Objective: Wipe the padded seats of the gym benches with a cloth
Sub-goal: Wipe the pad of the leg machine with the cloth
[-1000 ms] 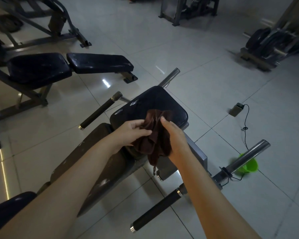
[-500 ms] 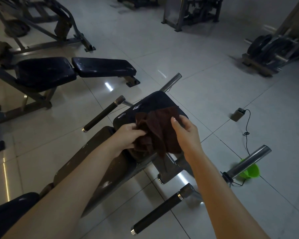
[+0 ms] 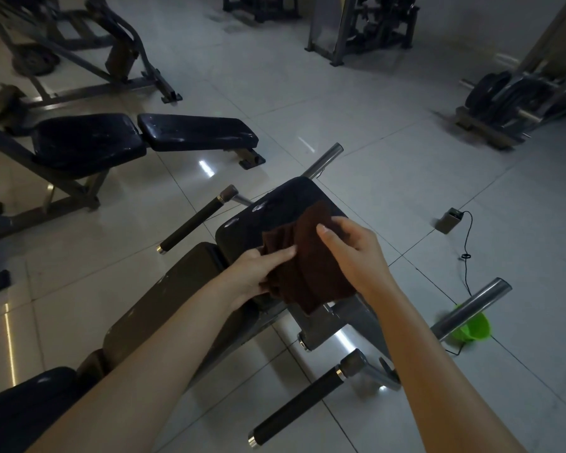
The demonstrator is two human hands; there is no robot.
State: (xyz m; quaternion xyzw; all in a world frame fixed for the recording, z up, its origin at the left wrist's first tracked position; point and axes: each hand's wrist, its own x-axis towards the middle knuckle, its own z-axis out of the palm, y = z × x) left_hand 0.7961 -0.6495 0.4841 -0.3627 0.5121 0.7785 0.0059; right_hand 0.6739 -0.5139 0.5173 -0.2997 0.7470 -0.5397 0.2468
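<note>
Within the last second the cloth (image 3: 307,259) goes from a hanging wad held between the two hands to a broader sheet, drawn out and lowered onto the pad (image 3: 275,207) of the bench (image 3: 164,308). It now drapes over the pad's near right part, directly under and between the fingers, with one corner dangling off the edge below the right hand (image 3: 356,256). The left hand (image 3: 258,273) pinches the gathered left edge, its fingers (image 3: 280,255) lying long across the top of the fabric. The right hand clamps the other side, thumb on top and the remaining fingers curled over the far edge. The hands also sit further apart than before, which is what opens the cloth up. Judging by this, the unfolding is nearly finished and wiping is about to start. The glossy stretch of pad beyond the fingertips looks untouched as yet, and a second bench (image 3: 193,132), well off to the left of the fingers, still awaits its turn.
</note>
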